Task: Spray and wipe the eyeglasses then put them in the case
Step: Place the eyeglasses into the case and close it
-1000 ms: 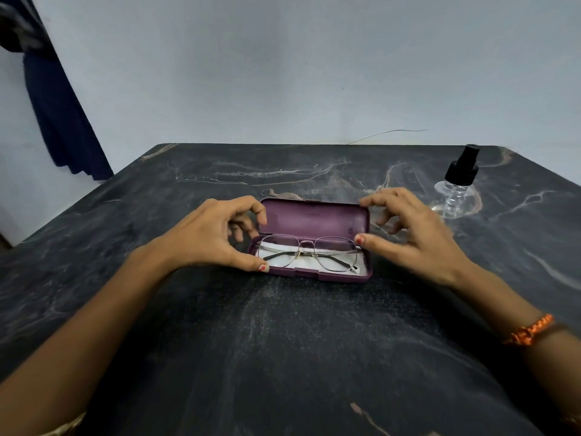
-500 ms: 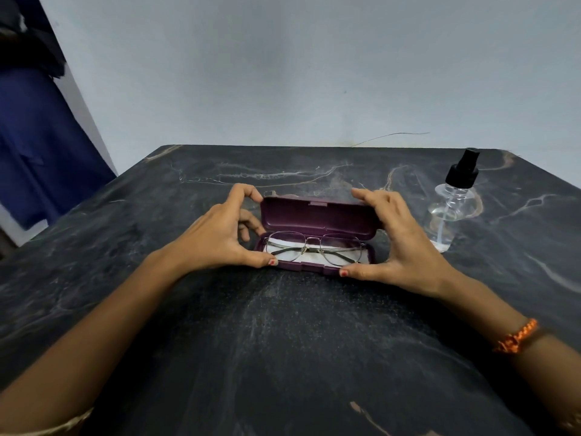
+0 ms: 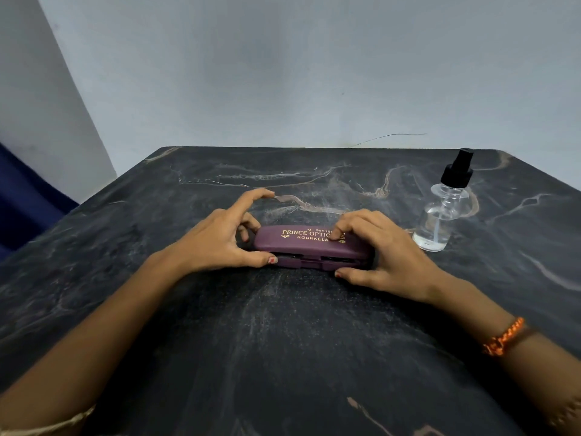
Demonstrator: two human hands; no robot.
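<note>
A purple eyeglass case (image 3: 301, 243) with gold lettering lies on the dark marble table (image 3: 283, 341), its lid folded down to a narrow slit along the front. The eyeglasses are hidden inside. My left hand (image 3: 220, 240) grips the case's left end, thumb at the front edge and index finger raised. My right hand (image 3: 383, 250) holds the right end, fingers pressing on the lid and thumb at the front edge.
A clear spray bottle (image 3: 443, 215) with a black nozzle stands to the right of the case, close to my right hand. A grey wall runs behind the table's far edge. Dark blue fabric (image 3: 19, 202) shows at the far left.
The lid has swung down from open over the glasses to almost shut. My right hand moved onto the top of the lid, and the glasses are out of sight.
</note>
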